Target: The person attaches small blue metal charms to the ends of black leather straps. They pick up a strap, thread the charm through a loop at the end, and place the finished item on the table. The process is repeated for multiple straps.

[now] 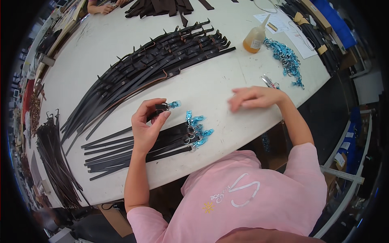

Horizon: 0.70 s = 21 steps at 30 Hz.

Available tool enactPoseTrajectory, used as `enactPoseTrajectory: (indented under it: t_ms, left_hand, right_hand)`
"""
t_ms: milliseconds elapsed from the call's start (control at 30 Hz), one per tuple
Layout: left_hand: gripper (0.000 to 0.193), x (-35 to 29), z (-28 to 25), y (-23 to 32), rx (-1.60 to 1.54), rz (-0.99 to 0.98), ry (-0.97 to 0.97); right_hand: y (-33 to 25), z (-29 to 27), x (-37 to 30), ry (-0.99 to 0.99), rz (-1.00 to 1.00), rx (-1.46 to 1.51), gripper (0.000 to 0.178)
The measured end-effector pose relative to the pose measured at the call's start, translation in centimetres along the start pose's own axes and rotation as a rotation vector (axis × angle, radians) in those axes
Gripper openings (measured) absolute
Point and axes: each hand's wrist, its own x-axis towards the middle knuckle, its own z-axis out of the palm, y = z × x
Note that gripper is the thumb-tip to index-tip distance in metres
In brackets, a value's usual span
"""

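My left hand pinches the folded end of a black strap between thumb and fingers. From that end juts a metal fitting in clear blue plastic wrap. Just below, several black straps lie side by side, their right ends bearing metal rings and blue-wrapped fittings. Palm down over the table, my right hand holds nothing I can see; its fingers are stretched out, the tips blurred. Beyond it lie small scissors, partly hidden by the hand.
A big row of black straps spreads across the table. At the right are a squeeze bottle of amber liquid and a heap of blue-wrapped fittings. Dark straps hang at the left edge. Another person's hand rests far off.
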Motion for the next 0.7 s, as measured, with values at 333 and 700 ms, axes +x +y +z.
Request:
enactPoseTrajectory:
  t_ms: [333, 700]
  left_hand:
    - [0.032, -0.3, 2.1, 2.4, -0.028, 0.069, -0.095]
    - [0.03, 0.3, 2.8, 0.2, 0.222, 0.136, -0.078]
  right_hand:
    - [-7.5, 2.0, 6.5, 0.308, -0.031, 0.245, 0.028]
    - [-4.2, 4.7, 12.5, 0.281, 0.107, 0.445, 0.031]
